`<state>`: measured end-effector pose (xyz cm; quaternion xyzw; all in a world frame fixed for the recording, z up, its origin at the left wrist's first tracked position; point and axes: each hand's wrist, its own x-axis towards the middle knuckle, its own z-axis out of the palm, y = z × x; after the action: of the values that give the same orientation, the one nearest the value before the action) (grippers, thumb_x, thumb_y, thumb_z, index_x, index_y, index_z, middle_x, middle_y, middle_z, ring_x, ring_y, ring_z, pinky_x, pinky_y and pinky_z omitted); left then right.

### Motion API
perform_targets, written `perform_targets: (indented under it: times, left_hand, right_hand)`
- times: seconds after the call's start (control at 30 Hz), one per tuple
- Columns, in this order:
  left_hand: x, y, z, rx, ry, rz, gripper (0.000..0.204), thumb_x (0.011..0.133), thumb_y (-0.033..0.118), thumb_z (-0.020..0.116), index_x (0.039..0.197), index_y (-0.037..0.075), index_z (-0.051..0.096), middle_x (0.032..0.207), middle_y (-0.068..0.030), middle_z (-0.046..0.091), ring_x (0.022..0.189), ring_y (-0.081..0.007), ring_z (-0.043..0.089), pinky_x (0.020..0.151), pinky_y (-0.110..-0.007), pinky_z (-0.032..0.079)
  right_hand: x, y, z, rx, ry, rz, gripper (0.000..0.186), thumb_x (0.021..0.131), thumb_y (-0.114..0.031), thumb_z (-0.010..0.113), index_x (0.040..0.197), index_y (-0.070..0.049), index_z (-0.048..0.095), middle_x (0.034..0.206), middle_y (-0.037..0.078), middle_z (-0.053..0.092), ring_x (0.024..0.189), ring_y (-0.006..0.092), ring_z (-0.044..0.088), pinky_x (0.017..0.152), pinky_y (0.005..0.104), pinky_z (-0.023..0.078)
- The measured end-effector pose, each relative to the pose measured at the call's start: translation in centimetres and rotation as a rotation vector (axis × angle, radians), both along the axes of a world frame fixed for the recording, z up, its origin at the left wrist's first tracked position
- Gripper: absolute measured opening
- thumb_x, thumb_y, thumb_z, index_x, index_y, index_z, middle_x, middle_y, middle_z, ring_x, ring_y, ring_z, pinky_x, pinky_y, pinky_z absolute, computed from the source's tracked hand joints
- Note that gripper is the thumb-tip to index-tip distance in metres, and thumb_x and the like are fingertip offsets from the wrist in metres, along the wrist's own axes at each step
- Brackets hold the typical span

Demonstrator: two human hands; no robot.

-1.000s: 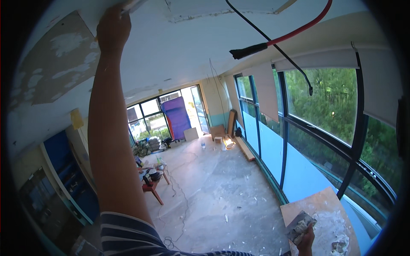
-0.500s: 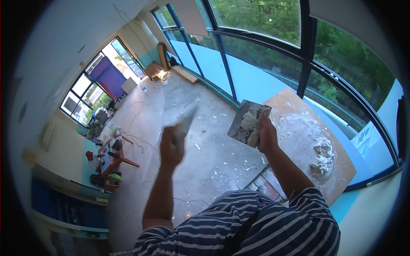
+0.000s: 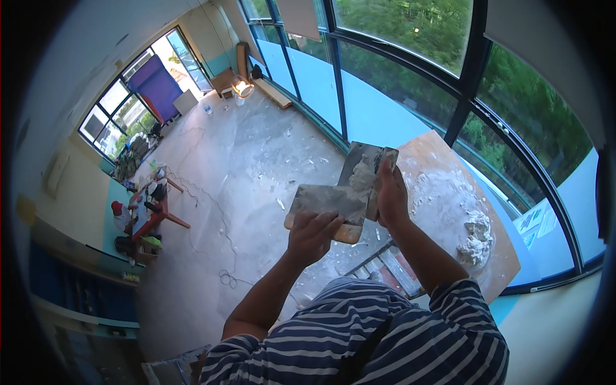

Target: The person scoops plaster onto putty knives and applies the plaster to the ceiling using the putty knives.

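My left hand grips a plastering trowel with a flat, grey rectangular blade and a light tan edge on the near side. Closed around the right edge of a second flat rectangular plastering trowel is my right hand. Pale wet plaster is heaped on that second one. The two blades meet in front of my chest, the left one's right end overlapping or touching the lower part of the right one. Their handles are mostly hidden by my hands.
Right of me, a wooden board carries spread plaster and a lumpy plaster pile. Below my hands a ladder shows. Windows line the right side. Cable crosses the debris-strewn floor. A person in a red cap sits by a red-legged table at left.
My left hand has swung right and downward, bringing its trowel from apart to against the right one. The right trowel has turned more upright. The whole view has shifted slightly.
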<state>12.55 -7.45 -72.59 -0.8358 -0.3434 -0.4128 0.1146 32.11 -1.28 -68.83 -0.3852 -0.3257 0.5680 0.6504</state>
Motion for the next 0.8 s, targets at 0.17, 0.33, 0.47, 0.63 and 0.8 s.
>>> perform_targets:
  times: [0.17,0.33,0.47,0.63,0.8]
  left_hand:
    - [-0.6,1.3,0.3,0.015,-0.004,0.047,0.045,0.065,0.003,0.07,0.109,0.011,0.065,0.112,-0.0033,0.062,0.091,-0.025,0.052,0.081,-0.04,0.043]
    - [-2.2,3.2,2.5,0.085,0.004,0.172,0.039,0.067,0.003,0.064,0.105,0.013,0.065,0.112,-0.0042,0.063,0.095,-0.0261,0.054,0.084,-0.04,0.042]
    - [-4.4,3.5,3.3,0.054,-0.376,0.057,0.03,0.073,-0.002,0.065,0.102,0.005,0.063,0.102,-0.0102,0.065,0.089,-0.0259,0.062,0.081,-0.038,0.049]
    - [-6.5,3.5,3.4,-0.661,-1.051,-0.027,0.034,0.089,0.012,0.064,0.118,-0.001,0.05,0.098,-0.0074,0.06,0.087,-0.0142,0.059,0.076,-0.031,0.051]
    - [-6.6,4.9,-0.3,-1.368,-1.149,-0.21,0.043,0.091,0.026,0.062,0.122,-0.001,0.05,0.103,-0.0087,0.06,0.088,-0.0143,0.059,0.08,-0.029,0.049]
  right_hand:
    - [-1.3,-1.8,1.0,0.037,-0.24,0.039,0.052,0.101,-0.042,0.04,0.133,0.0,0.044,0.117,0.01,0.057,0.104,0.0188,0.056,0.092,0.0302,0.043]
    - [-2.0,-3.2,-2.3,0.151,-0.558,0.153,0.044,0.102,-0.038,0.04,0.119,0.0,0.052,0.102,0.012,0.063,0.096,0.0185,0.059,0.086,0.0338,0.045]
    - [0.5,-1.2,-6.1,0.082,-0.504,0.234,0.045,0.101,-0.038,0.041,0.118,0.001,0.053,0.1,0.012,0.063,0.098,0.0193,0.059,0.085,0.0338,0.046]
    - [2.3,1.4,-6.0,-0.327,0.257,0.484,0.043,0.099,-0.036,0.046,0.116,0.003,0.054,0.099,0.013,0.064,0.086,0.0226,0.066,0.077,0.0363,0.056]
    - [0.1,0.8,-5.6,-0.402,0.3,0.671,0.043,0.098,-0.036,0.048,0.117,0.002,0.056,0.101,0.013,0.067,0.084,0.0235,0.068,0.079,0.0379,0.057]
